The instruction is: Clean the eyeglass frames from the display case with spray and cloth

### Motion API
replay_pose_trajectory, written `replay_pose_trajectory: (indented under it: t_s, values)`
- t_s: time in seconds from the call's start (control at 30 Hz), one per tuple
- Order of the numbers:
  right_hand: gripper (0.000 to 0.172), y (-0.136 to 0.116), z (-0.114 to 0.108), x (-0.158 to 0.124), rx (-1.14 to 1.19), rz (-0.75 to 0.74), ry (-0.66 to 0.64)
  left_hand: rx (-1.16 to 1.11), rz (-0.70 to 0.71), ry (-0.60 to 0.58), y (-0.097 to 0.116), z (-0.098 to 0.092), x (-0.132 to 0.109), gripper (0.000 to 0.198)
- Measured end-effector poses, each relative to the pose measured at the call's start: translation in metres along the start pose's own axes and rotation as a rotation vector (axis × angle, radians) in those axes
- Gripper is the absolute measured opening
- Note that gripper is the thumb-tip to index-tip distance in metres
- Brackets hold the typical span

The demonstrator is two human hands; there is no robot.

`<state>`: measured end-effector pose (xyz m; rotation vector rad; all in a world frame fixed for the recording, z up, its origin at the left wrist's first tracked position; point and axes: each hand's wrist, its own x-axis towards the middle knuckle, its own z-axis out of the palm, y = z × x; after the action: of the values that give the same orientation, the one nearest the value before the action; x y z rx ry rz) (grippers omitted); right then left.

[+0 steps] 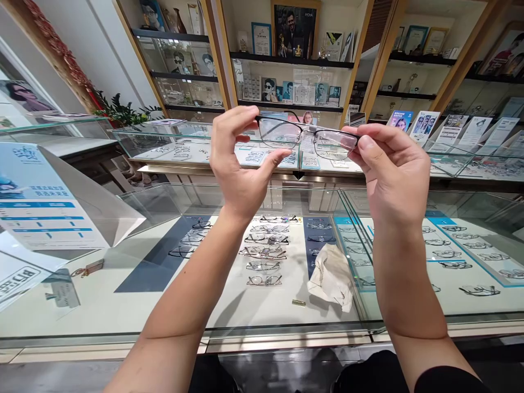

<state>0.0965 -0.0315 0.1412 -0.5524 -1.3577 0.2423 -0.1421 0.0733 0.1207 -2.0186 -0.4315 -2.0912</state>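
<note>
A pair of half-rim eyeglasses (308, 130) is held up in the air between the left grip (241, 164) and the right grip (397, 169), well above the glass-topped table (123, 316). Their long axis runs crosswise from grip to grip, dipping slightly toward the right one. The dark browline faces up and the clear lower lens edges face down; a dark temple tip shows behind the left lens, but whether the temples are folded I cannot tell.

The right grip pinches the right end corner between thumb and forefinger. The left grip is spread: its forefinger tip touches the left upper corner, while the thumb stretches out beneath the left lens.

Below and between both grips, a column of display eyeglasses (266, 251) lies in the table. A crumpled beige cloth (331, 278) sits below, nearer the right grip, with a small gold-coloured cylinder (298, 302) just beside it.
</note>
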Motion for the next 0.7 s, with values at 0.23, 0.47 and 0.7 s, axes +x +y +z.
replay_pose_trajectory:
  t_s: [0.23,0.47,0.7]
  values:
    - [0.018,0.006,-0.005,0.004,-0.023,0.067,-0.030,0.065,-0.011,-0.002,0.007,0.006,0.001,0.086]
    - [0.015,0.002,-0.005,0.012,0.076,0.108,0.042,-0.134,-0.121,-0.113,0.010,0.006,0.007,0.077]
    - [0.024,-0.002,-0.008,0.013,-0.005,0.144,-0.021,-0.270,0.050,-0.209,0.000,0.001,0.017,0.072]
